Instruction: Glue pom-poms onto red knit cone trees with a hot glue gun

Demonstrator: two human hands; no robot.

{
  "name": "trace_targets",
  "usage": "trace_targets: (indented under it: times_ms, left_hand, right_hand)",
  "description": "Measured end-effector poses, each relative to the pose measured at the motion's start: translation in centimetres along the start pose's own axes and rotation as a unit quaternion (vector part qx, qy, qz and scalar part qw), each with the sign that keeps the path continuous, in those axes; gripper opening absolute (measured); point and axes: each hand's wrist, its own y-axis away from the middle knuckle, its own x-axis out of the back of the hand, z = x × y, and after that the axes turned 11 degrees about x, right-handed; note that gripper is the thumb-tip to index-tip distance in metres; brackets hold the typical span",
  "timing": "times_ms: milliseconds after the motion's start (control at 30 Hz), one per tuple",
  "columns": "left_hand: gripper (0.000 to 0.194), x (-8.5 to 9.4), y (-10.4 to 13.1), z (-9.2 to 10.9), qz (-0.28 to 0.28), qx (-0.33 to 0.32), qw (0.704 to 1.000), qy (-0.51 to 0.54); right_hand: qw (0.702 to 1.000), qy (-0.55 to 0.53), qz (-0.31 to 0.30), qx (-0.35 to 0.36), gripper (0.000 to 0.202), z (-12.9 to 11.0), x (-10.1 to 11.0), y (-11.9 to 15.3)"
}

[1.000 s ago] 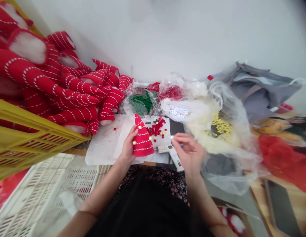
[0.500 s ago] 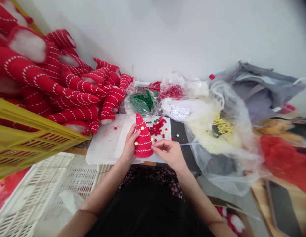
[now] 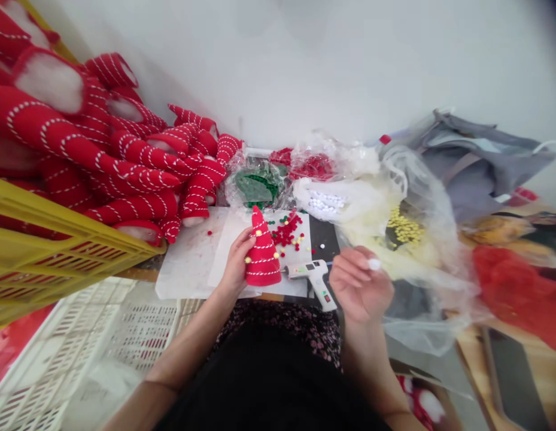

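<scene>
My left hand (image 3: 237, 260) is closed around a red felt cone (image 3: 263, 274), upright with its tip up. White twisted cord winds round the cone, and several small yellow pom-poms dot its side. Off to the right, my right hand (image 3: 362, 287) is raised with its fingers curled, pinching a white pom-pom (image 3: 374, 264) at the fingertips. Between the hands a white glue gun (image 3: 317, 275) lies on the table, its nozzle pointing at the cone's lower right side. Loose red, green and yellow pom-poms (image 3: 287, 230) are scattered on white paper (image 3: 224, 254) behind the cone.
A yellow crate (image 3: 71, 239) heaped with stuffed red cones (image 3: 102, 137) stands at the left. Plastic bags of green (image 3: 258, 184), red (image 3: 314, 166), white (image 3: 327, 202) and yellow pom-poms (image 3: 404, 227) line the back and right. White crates (image 3: 138, 329) sit below left; a phone-like dark slab (image 3: 513, 377) lies lower right.
My right hand has moved right, away from the cone, and now shows a white pom-pom. The glue gun it covered is visible. A yellow pom-pom shows at the cone's right side; the cone shifted slightly right.
</scene>
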Motion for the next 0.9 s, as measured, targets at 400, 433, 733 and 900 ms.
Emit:
trace_targets:
  times_ms: [400,433,733,900]
  left_hand:
    - [0.024,-0.2,0.3,-0.6,-0.051,-0.083,0.991,-0.086]
    - [0.024,-0.1,0.3,-0.5,-0.054,-0.080,0.991,-0.087]
    - [0.033,0.7,0.2,-0.3,-0.046,-0.011,0.998,-0.036]
    - [0.037,1.1,-1.5,-1.2,-0.029,-0.062,0.982,-0.174]
  right_hand:
    - [0.887,0.377,-0.186,0.190,0.013,3.8,-4.0,1.0]
    - [0.879,0.385,-0.196,0.201,0.014,4.3,-4.0,1.0]
    - [0.889,0.401,-0.143,0.166,0.009,4.3,-3.1,-0.6]
    - [0.894,0.404,-0.162,0.108,0.015,5.9,-3.2,-1.9]
